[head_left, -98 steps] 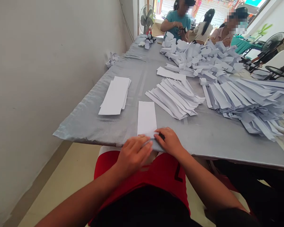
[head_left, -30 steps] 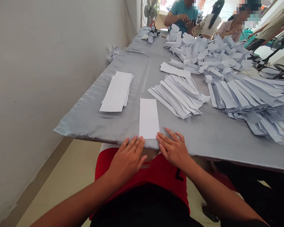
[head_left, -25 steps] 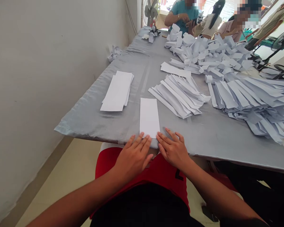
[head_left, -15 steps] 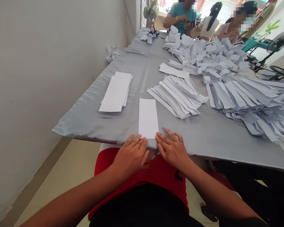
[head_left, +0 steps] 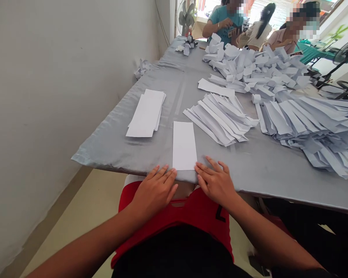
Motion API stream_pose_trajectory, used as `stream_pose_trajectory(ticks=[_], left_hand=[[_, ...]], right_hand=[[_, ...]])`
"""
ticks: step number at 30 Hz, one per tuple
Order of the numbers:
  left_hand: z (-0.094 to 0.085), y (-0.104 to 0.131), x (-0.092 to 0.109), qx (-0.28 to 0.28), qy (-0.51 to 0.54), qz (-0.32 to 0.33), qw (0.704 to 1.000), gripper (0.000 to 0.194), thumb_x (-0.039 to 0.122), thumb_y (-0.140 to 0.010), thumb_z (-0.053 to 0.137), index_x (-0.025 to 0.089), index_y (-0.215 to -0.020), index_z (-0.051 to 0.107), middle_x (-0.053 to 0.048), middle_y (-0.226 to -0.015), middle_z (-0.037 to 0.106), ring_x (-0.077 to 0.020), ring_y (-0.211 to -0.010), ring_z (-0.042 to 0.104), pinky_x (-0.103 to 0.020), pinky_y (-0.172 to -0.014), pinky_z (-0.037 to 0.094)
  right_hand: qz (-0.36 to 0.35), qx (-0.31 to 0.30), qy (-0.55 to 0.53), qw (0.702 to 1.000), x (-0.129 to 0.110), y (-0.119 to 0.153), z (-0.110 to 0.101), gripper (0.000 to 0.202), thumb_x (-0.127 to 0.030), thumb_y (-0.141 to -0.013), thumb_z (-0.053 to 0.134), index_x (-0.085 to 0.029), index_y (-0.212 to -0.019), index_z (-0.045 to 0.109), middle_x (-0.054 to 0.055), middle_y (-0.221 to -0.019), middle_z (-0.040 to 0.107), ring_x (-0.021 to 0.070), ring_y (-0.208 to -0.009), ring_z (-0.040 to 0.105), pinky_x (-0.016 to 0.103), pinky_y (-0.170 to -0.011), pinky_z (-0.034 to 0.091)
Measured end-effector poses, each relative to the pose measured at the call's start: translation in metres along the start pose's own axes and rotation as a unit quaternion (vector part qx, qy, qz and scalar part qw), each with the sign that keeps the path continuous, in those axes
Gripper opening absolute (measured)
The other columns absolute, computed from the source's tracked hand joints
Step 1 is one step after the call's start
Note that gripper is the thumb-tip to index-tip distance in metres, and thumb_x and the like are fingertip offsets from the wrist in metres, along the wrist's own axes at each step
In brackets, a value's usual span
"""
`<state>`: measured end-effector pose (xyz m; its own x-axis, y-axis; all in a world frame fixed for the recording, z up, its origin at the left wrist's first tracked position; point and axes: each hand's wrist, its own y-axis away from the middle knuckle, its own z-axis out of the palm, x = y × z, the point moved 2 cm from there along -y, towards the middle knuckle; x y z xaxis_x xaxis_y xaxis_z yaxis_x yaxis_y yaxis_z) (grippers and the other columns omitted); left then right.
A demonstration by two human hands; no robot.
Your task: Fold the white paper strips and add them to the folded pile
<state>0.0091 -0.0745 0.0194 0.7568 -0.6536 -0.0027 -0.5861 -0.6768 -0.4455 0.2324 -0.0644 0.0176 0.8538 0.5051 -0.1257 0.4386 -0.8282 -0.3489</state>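
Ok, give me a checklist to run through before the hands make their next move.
1. White sheet between the hands lies flat: ok.
2. Left hand at the sheet's near left corner, fingers straight: ok.
3. Right hand by its near right corner, not gripping: ok.
4. Sheet wholly on the table, near edge included: ok.
5. Stack on the left squared up: not ok, its edges are uneven.
6. Only a single layer in the sheet: cannot tell.

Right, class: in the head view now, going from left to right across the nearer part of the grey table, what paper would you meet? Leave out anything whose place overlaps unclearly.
Stack of flat white paper → lone white piece of paper → smaller fanned pile → larger fanned pile.
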Motion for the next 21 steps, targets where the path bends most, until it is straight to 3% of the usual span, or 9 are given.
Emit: stream_pose_trajectory(ticks=[5,7,12,15,18,21], left_hand=[[0.005,-0.013,-0.007,0.051,0.006,-0.001,0.999,0.025,0.023,-0.099,0.05,0.014,-0.108,0.072,-0.01,-0.1,0.079,-0.025,-0.101,0.072,-0.041,-0.097,0.052],[0.011,-0.024,-0.012,0.042,0.012,-0.01,0.999,0.023,0.028,-0.097,0.057,0.014,-0.108,0.071,-0.01,-0.094,0.077,-0.0254,-0.094,0.071,-0.042,-0.091,0.053],[0.025,-0.048,-0.025,-0.015,0.062,0.005,0.998,0.042,0.036,-0.089,0.07,0.015,-0.126,0.063,-0.015,-0.124,0.07,-0.0288,-0.111,0.064,-0.042,-0.092,0.051],[0.028,-0.054,-0.032,-0.032,0.086,0.042,0.995,0.038,0.028,-0.094,0.064,0.019,-0.13,0.06,-0.009,-0.114,0.073,-0.0243,-0.106,0.065,-0.039,-0.092,0.047],[0.024,-0.056,-0.04,-0.03,0.069,0.076,0.994,0.017,0.021,-0.097,0.056,0.022,-0.11,0.067,-0.003,-0.094,0.075,-0.0216,-0.095,0.065,-0.037,-0.086,0.044],[0.016,-0.052,-0.05,-0.036,0.068,0.12,0.99,0.019,0.017,-0.098,0.051,0.023,-0.091,0.067,0.0,-0.089,0.074,-0.0182,-0.089,0.066,-0.034,-0.085,0.042]], right_hand=[[0.006,-0.006,0.006,1.0,0.013,-0.005,0.002,0.033,-0.03,-0.1,0.052,-0.023,-0.129,0.066,0.006,-0.137,0.066,0.0303,-0.136,0.052,0.046,-0.103,0.035],[0.03,-0.019,-0.002,0.999,0.012,-0.015,0.009,0.038,-0.035,-0.098,0.056,-0.019,-0.132,0.063,0.01,-0.14,0.063,0.0315,-0.136,0.052,0.046,-0.101,0.038],[0.09,-0.055,-0.081,0.991,0.006,-0.042,0.023,0.018,-0.034,-0.089,0.068,-0.022,-0.104,0.069,0.01,-0.138,0.065,0.0332,-0.136,0.051,0.049,-0.102,0.041],[0.108,-0.049,-0.151,0.981,0.0,-0.051,0.022,0.006,-0.027,-0.087,0.068,-0.023,-0.09,0.066,0.008,-0.125,0.072,0.0297,-0.128,0.058,0.045,-0.098,0.044],[0.065,-0.046,-0.216,0.973,-0.001,-0.055,0.015,0.005,-0.028,-0.088,0.065,-0.024,-0.089,0.065,0.007,-0.113,0.075,0.0251,-0.117,0.064,0.041,-0.097,0.045],[0.001,-0.053,-0.212,0.976,0.007,-0.056,0.008,0.024,-0.036,-0.087,0.068,-0.023,-0.107,0.067,0.009,-0.126,0.071,0.0267,-0.121,0.061,0.043,-0.1,0.043]])
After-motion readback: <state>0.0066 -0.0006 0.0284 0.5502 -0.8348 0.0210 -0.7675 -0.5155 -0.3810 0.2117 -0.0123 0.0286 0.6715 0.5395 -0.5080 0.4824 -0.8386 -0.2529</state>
